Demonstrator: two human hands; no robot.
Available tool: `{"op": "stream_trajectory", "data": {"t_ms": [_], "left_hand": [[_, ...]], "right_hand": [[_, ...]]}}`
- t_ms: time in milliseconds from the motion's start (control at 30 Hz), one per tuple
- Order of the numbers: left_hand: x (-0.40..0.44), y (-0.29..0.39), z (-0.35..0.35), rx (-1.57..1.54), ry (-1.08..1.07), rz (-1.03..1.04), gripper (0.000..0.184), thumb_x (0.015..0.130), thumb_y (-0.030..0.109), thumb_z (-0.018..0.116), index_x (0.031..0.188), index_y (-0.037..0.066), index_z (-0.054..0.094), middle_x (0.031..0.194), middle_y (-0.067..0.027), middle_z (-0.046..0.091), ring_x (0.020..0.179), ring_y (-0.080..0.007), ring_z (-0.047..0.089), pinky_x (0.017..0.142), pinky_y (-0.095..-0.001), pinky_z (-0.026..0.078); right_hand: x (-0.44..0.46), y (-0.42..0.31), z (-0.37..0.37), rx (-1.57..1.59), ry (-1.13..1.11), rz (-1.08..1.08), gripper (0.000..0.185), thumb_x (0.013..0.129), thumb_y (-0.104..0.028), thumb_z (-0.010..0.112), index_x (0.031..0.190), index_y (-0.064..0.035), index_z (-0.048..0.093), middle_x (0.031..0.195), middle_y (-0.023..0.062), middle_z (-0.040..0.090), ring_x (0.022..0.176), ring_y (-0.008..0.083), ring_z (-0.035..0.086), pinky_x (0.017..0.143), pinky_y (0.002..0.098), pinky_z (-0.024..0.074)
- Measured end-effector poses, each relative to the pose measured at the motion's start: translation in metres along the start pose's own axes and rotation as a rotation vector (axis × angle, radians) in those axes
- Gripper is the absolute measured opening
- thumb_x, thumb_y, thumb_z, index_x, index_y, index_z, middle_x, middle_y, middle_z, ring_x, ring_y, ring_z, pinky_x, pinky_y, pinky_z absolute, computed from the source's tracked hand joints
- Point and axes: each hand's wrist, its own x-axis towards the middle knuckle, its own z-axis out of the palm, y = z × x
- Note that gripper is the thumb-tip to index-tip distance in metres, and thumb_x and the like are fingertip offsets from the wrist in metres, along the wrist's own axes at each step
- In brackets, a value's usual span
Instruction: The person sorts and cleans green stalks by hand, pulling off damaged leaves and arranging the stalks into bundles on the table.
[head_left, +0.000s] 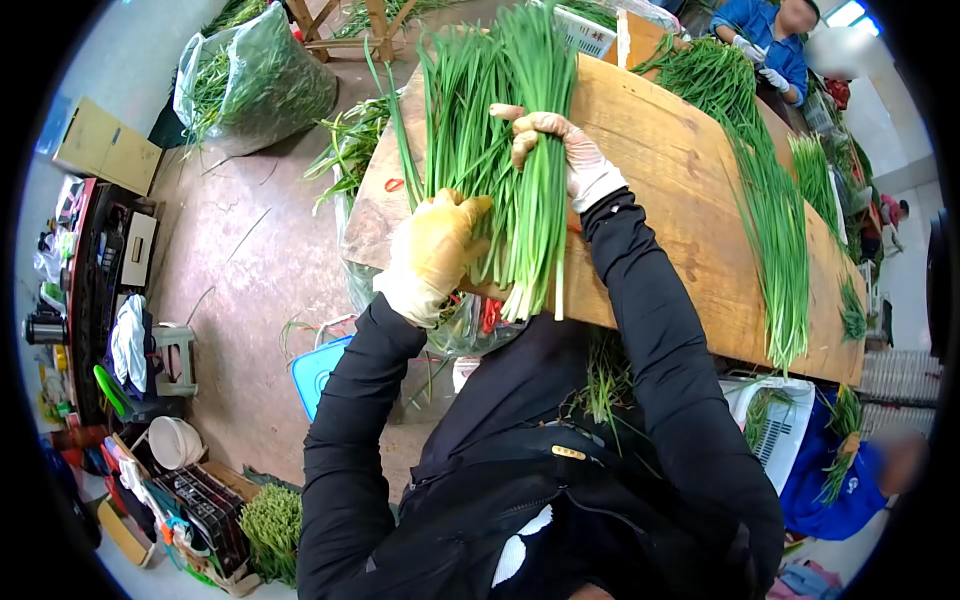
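My right hand, in a pale glove, wraps round a bunch of garlic chives and holds it upright, white stem ends down. Its thumb and index finger close across the front of the stalks. Beside it, more chives lie on the wooden table. My left hand, in a yellowish glove, has its fingers curled in at the lower stalks of that pile. Its fingertips are partly hidden among the leaves. A small red band lies on the wood left of the pile.
A long row of chives lies along the table's right side. Co-workers sit at the far right and lower right. A clear bag of greens stands on the floor, upper left. A blue lid sits near my left forearm.
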Motion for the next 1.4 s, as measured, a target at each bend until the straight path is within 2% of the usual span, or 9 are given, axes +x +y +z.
{"op": "stream_trajectory", "data": {"t_ms": [167,200,567,700,733,833,900,1067,1400], "left_hand": [[-0.006,-0.006,0.015,-0.050,0.103,0.004,0.024,0.069,0.013,0.064,0.093,0.009,0.061,0.080,-0.0099,0.054,0.073,-0.0271,0.054,0.064,-0.0351,0.043],[-0.006,-0.004,0.018,-0.019,0.114,-0.002,0.021,0.069,0.013,0.063,0.089,0.009,0.062,0.079,-0.0089,0.054,0.071,-0.0268,0.054,0.062,-0.0351,0.044],[-0.052,0.017,-0.016,-0.016,0.098,0.067,0.005,0.069,0.004,0.052,0.072,0.005,0.048,0.067,-0.0122,0.047,0.064,-0.0306,0.049,0.056,-0.0384,0.039],[-0.121,-0.002,-0.030,0.003,-0.599,0.310,0.011,0.075,0.008,0.053,0.086,0.007,0.052,0.075,-0.0092,0.052,0.070,-0.0281,0.052,0.063,-0.0346,0.043],[-0.166,-0.028,-0.002,-0.309,-0.453,0.175,0.012,0.075,0.011,0.054,0.087,0.008,0.054,0.076,-0.0075,0.053,0.068,-0.0266,0.052,0.063,-0.0348,0.043],[-0.167,-0.035,-0.004,0.008,-0.657,0.152,0.016,0.073,0.018,0.056,0.087,0.010,0.059,0.082,-0.0061,0.057,0.071,-0.0254,0.055,0.065,-0.0357,0.044],[-0.161,-0.031,-0.013,0.092,-0.532,0.114,0.013,0.067,0.023,0.061,0.072,0.011,0.060,0.071,-0.0052,0.056,0.068,-0.0245,0.056,0.060,-0.0340,0.043],[-0.126,-0.030,-0.039,-0.301,-0.429,-0.037,0.021,0.066,-0.001,0.063,0.086,0.006,0.059,0.087,-0.0079,0.060,0.080,-0.0262,0.058,0.071,-0.0335,0.046],[-0.050,-0.018,-0.067,-0.360,0.132,0.003,0.016,0.073,-0.003,0.056,0.086,0.004,0.057,0.085,-0.0084,0.060,0.078,-0.0214,0.057,0.070,-0.0291,0.045]], "right_hand": [[0.000,0.007,-0.010,-0.127,0.068,-0.010,0.051,0.077,-0.004,0.053,0.122,0.0093,0.033,0.070,0.0016,0.053,0.066,0.0144,0.058,0.090,0.0406,0.0428],[0.000,0.009,-0.009,-0.097,0.104,-0.020,0.034,0.077,-0.003,0.051,0.108,0.0091,0.048,0.065,0.0042,0.058,0.063,0.0142,0.059,0.086,0.0427,0.0452],[-0.001,0.010,-0.012,-0.088,0.154,-0.046,0.029,0.078,-0.004,0.052,0.104,0.0073,0.051,0.068,0.0040,0.058,0.061,0.0138,0.060,0.086,0.0422,0.0451],[0.000,0.011,-0.013,-0.029,0.144,-0.038,0.029,0.078,-0.004,0.051,0.103,0.0092,0.050,0.066,0.0052,0.059,0.060,0.0149,0.059,0.083,0.0394,0.0472],[0.001,0.009,-0.018,-0.064,0.117,-0.031,0.035,0.077,-0.002,0.051,0.110,0.0108,0.044,0.069,0.0041,0.056,0.062,0.0150,0.058,0.081,0.0366,0.0480],[0.000,0.007,0.010,0.052,0.040,0.029,0.040,0.078,-0.002,0.051,0.113,0.0141,0.039,0.068,0.0026,0.051,0.063,0.0140,0.057,0.071,0.0273,0.0506],[0.002,0.001,0.035,0.070,-0.005,0.017,0.038,0.078,-0.004,0.049,0.110,0.0151,0.039,0.071,0.0074,0.055,0.061,0.0168,0.058,0.069,0.0307,0.0519],[0.034,0.003,0.026,0.018,0.122,-0.063,0.036,0.074,0.000,0.056,0.105,0.0121,0.043,0.069,0.0088,0.055,0.060,0.0172,0.057,0.069,0.0347,0.0506],[0.057,0.023,0.008,-0.255,0.291,-0.150,0.020,0.078,-0.003,0.054,0.095,0.0074,0.053,0.070,0.0058,0.056,0.059,0.0149,0.057,0.069,0.0320,0.0509]]}}
